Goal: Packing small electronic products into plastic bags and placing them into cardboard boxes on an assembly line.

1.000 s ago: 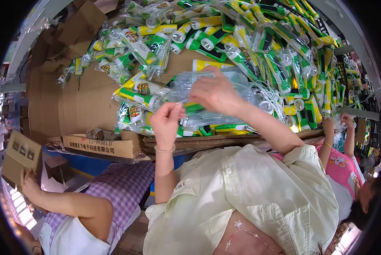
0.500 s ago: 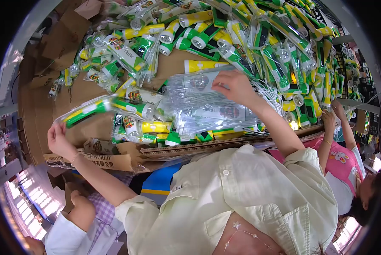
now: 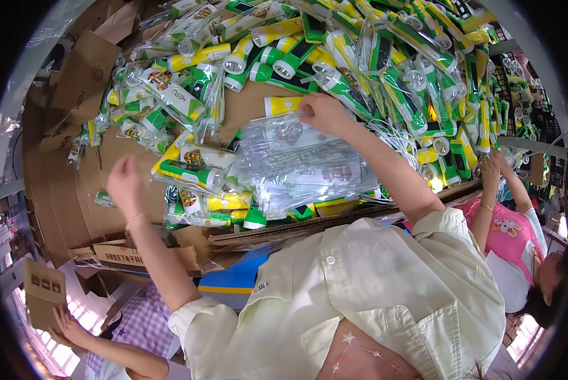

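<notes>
My right hand (image 3: pixel 328 116) is closed over the end of a yellow flashlight (image 3: pixel 279 106), which lies just beyond a stack of clear printed plastic bags (image 3: pixel 296 158). Part of the flashlight is hidden by the fingers. My left hand (image 3: pixel 125 183) is raised over the left side of the cardboard, its fingers bunched and smeared by motion; nothing shows in it. A small green and white item (image 3: pixel 104 199) shows beside its wrist. Right of that hand, a green flashlight (image 3: pixel 187 173) in a clear bag lies against the bag stack.
Loose and bagged green and yellow flashlights (image 3: pixel 385 69) are heaped along the far side and right. A cardboard wall (image 3: pixel 284 229) runs along my near edge. One co-worker's hands (image 3: pixel 490 174) work at right; another person's hand (image 3: pixel 68 326) holds a brown box (image 3: pixel 45 294) at lower left.
The bagged flashlight has left my left hand, which has moved right. My right hand has shifted from the bag stack to the yellow flashlight. A brown box has appeared at lower left.
</notes>
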A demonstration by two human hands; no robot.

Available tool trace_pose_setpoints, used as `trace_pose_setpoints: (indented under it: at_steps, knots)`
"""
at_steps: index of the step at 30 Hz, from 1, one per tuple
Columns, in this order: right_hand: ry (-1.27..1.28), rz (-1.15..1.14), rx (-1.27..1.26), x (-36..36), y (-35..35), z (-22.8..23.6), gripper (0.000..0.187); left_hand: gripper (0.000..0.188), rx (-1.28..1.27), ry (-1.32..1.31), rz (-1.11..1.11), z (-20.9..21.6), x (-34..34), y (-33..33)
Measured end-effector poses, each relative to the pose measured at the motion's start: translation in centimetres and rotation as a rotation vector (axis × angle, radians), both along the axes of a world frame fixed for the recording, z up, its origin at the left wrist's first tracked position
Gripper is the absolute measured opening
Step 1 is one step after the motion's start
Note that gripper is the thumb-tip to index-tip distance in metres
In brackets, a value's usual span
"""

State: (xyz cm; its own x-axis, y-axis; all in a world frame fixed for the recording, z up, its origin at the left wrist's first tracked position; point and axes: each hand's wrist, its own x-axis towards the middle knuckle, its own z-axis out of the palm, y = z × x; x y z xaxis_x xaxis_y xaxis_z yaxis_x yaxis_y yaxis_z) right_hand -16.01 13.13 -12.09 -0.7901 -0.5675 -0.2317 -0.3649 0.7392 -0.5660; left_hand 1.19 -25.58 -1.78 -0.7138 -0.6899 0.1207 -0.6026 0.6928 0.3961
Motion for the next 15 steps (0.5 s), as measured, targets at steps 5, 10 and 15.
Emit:
trace_pose_setpoints:
  at_steps: [5,10,15]
  knots:
    - [0.462,0.133,-0.142,1.4,0.0,0.3,0.020,0.030,0.367,0.105,-0.646,-2.2,-5.4,13.6]
    - [0.732,0.250,-0.305,3.8,1.1,4.1,0.013,0.052,0.365,-0.026,-1.001,-3.8,-7.9,21.5]
    - [0.631,0.227,-0.358,6.3,3.3,7.5,0.013,0.071,0.636,-0.338,-1.020,-3.6,-7.7,21.5]
